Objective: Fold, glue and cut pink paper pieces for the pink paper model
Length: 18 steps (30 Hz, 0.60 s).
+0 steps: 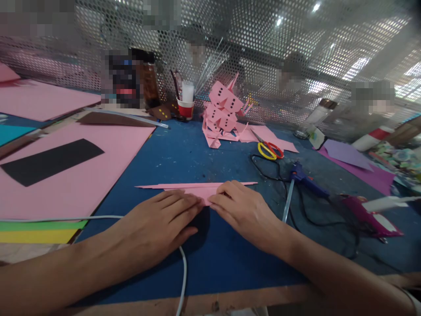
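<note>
A strip of folded pink paper (202,192) lies crosswise on the blue tabletop, its long thin ends tapering out to both sides. Across the left part of the paper rests my left hand (164,219), fingers stretched out and fingertips on the fold, thumb apart below. My right hand (243,210) has its fingers bent and closed on the paper's right part, close to the left fingertips. Both hands hide some of the paper. Behind them stands a cluster of pink folded-paper figures (223,109) with small black squares on them.
Scissors (271,150) and a blue glue gun (305,179) with a black cord lie to the right. A white cable (183,272) runs under my left arm. Pink sheets (108,175) with a black strip (52,161) cover the left. A paper cup (186,108) stands near the perforated metal screen.
</note>
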Tool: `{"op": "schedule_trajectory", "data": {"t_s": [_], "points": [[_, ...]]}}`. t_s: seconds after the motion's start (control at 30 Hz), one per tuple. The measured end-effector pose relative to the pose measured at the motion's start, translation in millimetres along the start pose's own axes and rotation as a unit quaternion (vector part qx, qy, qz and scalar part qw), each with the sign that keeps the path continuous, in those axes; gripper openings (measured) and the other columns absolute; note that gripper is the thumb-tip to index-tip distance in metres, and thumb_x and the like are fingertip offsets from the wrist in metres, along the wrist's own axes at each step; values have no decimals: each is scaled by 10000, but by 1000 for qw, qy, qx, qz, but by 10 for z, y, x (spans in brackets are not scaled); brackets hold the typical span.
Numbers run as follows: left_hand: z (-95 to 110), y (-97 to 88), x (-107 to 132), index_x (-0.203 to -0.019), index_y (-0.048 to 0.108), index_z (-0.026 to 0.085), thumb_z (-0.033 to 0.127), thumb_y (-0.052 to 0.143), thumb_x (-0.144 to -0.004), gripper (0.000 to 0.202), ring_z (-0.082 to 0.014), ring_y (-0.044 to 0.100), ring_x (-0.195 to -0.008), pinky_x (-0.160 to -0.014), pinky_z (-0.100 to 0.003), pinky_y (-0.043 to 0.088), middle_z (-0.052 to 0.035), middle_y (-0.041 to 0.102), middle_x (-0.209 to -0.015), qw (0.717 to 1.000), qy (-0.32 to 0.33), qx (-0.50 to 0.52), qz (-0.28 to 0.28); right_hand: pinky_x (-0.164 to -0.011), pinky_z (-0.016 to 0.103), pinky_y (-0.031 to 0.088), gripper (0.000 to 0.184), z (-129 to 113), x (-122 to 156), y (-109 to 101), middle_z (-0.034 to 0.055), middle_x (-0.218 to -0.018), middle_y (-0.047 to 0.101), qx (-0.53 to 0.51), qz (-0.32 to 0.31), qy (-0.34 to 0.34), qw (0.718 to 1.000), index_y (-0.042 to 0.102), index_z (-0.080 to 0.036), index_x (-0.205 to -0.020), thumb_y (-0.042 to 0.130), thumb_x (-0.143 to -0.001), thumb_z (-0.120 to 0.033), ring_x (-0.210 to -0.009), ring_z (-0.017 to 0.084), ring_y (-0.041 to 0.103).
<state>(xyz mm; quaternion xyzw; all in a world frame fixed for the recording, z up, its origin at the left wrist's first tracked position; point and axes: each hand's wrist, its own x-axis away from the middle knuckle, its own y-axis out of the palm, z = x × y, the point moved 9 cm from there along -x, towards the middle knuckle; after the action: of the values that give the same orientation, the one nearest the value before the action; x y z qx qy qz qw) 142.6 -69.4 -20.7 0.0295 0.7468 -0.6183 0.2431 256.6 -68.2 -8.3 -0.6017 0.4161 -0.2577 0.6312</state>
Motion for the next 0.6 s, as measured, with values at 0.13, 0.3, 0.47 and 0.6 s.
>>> {"op": "schedule_trajectory", "data": {"t_s": [0.13, 0.3, 0.47, 0.6], "points": [[-25, -14, -16, -1292, 600, 113, 338, 517, -975, 398, -284, 626, -1113, -982, -447, 490, -123, 685, -1229, 1000, -8, 14, -1, -826, 328, 476, 248, -5, 2, 8, 72, -1000, 614, 8, -7, -1, 1000, 656, -196, -1086, 422, -1035, -256, -937, 191, 556], [-30, -6, -24, -1265, 617, 136, 336, 521, -974, 366, -282, 601, -1131, -991, -450, 476, -121, 665, -1231, 1000, -12, 15, -19, -831, 326, 472, 266, 0, 1, 2, 69, -1010, 611, 6, -7, -2, 1000, 657, -189, -1074, 406, -1042, -270, -947, 186, 550], [-31, -2, -18, -1248, 626, 149, 339, 514, -977, 349, -279, 587, -1117, -966, -447, 479, -106, 661, -1215, 1000, -10, 7, -22, -835, 327, 469, 272, -7, -4, 20, 73, -1014, 610, 6, -13, -5, 1000, 657, -181, -1074, 399, -1044, -262, -954, 188, 544], [-35, -5, -25, -1242, 625, 154, 341, 510, -980, 342, -278, 574, -1118, -965, -445, 473, -101, 657, -1205, 1000, -10, 11, -22, -880, 355, 455, 250, -39, -12, -24, 82, -1081, 612, 1, 11, -17, 1000, 642, -167, -1107, 418, -1036, -251, -988, 199, 527]]}}
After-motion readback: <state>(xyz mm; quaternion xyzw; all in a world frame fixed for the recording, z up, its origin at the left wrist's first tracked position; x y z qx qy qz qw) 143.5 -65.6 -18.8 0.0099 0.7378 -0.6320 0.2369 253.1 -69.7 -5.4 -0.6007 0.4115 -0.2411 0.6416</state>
